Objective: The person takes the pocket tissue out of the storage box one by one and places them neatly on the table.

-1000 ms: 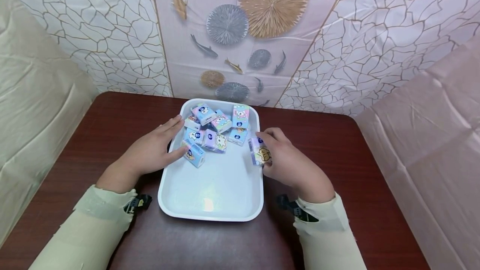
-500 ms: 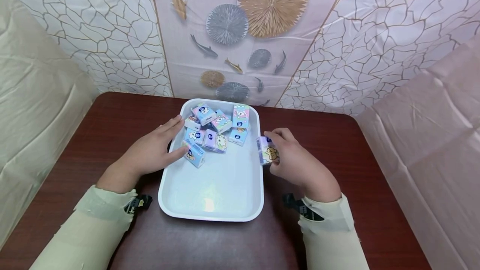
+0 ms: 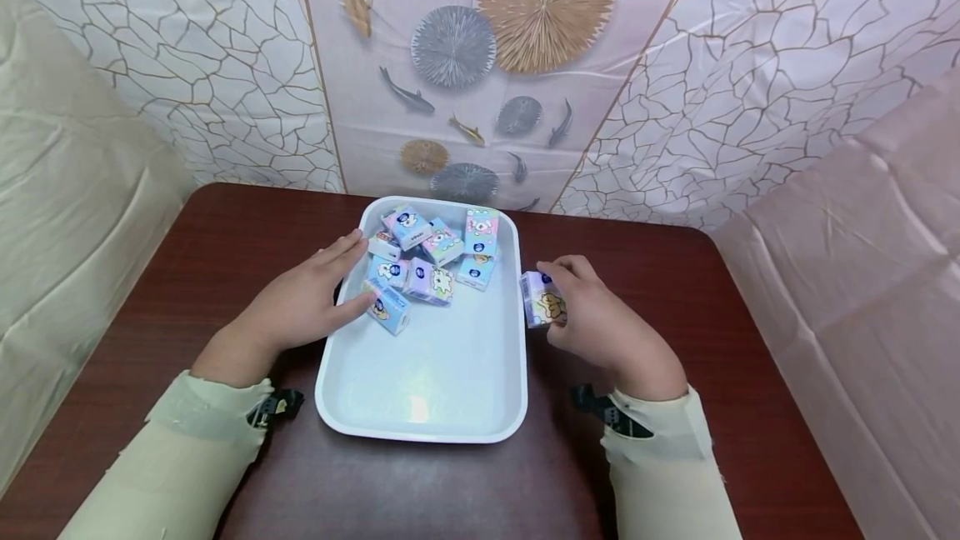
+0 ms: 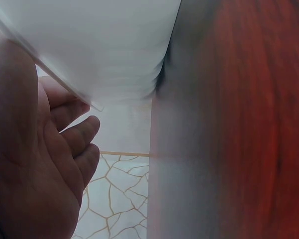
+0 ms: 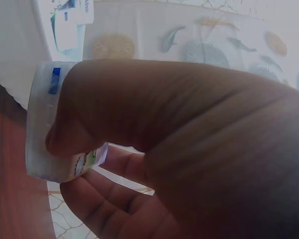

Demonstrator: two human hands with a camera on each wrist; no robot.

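Note:
My right hand [image 3: 600,319] pinches a purple tissue pack [image 3: 538,300] with a yellow cartoon figure, just outside the right rim of the white tray [image 3: 423,390]. Thumb and fingers hold that pack [image 5: 45,129] from opposite sides in the right wrist view. At the tray's left rim rests my left hand [image 3: 303,294], its fingers fairly straight and its thumb reaching over the edge. The thumb tip lies at a blue tissue pack [image 3: 388,308]; whether it touches is unclear. Loosely bent fingers [image 4: 82,137] show beside the tray wall in the left wrist view.
Several tissue packs lie heaped in the tray's far half, including a purple one [image 3: 431,282] and a blue-pink one [image 3: 481,232] at the far right corner. A dark red-brown table [image 3: 675,298] carries the tray. Patterned cloth [image 3: 450,107] hangs behind it.
My right hand has carried the purple tissue pack to the right, from inside the tray across its right rim. The left hand and the other packs have stayed put.

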